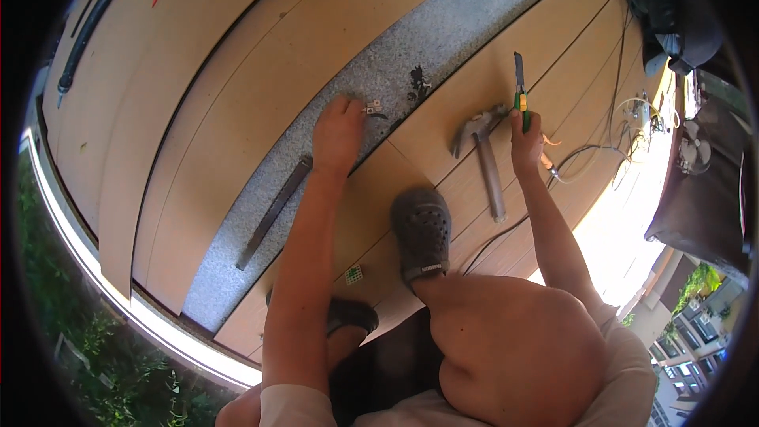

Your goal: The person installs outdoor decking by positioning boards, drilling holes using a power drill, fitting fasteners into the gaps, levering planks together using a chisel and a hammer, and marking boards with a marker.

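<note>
Closed around a utility knife (pixel 522 103), my right hand (pixel 526 142) is raised over the planks on the right. The knife has a green and yellow body, and its long dark blade points away from me. My left hand (pixel 338 136) reaches down to the grey strip (pixel 316 107) between the boards, its fingers curled together. Small white pieces with dark holes (pixel 373 107) show right at its fingertips; whether it grips one I cannot make out. A claw hammer (pixel 490 174) lies between my hands. Beside my left wrist a dark flat bar (pixel 273 213) rests along the strip.
Black scraps (pixel 417 83) lie on the grey strip. My dark clog (pixel 423 229) stands on the planks, near a small green-and-white square (pixel 353 274). Cables (pixel 589 150) and an orange handle (pixel 547 162) are at right. A long black tool (pixel 95 28) lies far left. Another person (pixel 672 16) is far right.
</note>
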Demonstrator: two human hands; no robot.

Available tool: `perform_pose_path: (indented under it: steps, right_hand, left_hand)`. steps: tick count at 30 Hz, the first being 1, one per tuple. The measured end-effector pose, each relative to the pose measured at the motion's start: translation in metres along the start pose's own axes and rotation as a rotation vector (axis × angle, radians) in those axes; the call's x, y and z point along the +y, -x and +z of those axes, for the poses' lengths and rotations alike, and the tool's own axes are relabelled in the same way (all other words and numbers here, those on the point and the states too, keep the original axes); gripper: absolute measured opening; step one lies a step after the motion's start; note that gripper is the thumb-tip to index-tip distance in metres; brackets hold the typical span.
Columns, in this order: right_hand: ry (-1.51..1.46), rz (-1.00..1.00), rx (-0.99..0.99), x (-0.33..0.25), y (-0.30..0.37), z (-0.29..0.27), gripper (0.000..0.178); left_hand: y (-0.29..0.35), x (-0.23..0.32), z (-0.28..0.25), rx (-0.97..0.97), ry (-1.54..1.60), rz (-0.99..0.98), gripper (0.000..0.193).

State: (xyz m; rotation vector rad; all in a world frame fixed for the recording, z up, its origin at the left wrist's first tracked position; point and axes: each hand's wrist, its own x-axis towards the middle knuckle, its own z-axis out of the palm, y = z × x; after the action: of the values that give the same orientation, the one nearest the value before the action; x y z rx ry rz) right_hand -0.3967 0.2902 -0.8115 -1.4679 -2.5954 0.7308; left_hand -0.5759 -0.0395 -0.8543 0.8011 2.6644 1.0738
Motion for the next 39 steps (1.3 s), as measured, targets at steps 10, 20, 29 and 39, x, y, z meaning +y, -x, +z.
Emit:
perform_pose_path:
  steps: [10, 20, 29, 39]
  right_hand:
    - [0.124, -0.202, 0.078, -0.007, -0.018, 0.005, 0.039]
    - [0.144, -0.278, 0.217, -0.019, -0.003, 0.007, 0.033]
    - [-0.057, -0.455, 0.074, -0.047, 0.047, 0.01, 0.027]
    - [-0.241, -0.406, -0.115, -0.06, 0.074, 0.028, 0.026]
  left_hand:
    - [0.001, -0.007, -0.014, -0.099, 0.022, 0.242, 0.015]
    - [0.015, 0.035, 0.007, 0.02, -0.096, -0.073, 0.015]
    - [0.019, 0.029, 0.009, -0.069, -0.071, 0.046, 0.027]
    - [0.02, 0.026, 0.0, 0.061, 0.213, -0.095, 0.021]
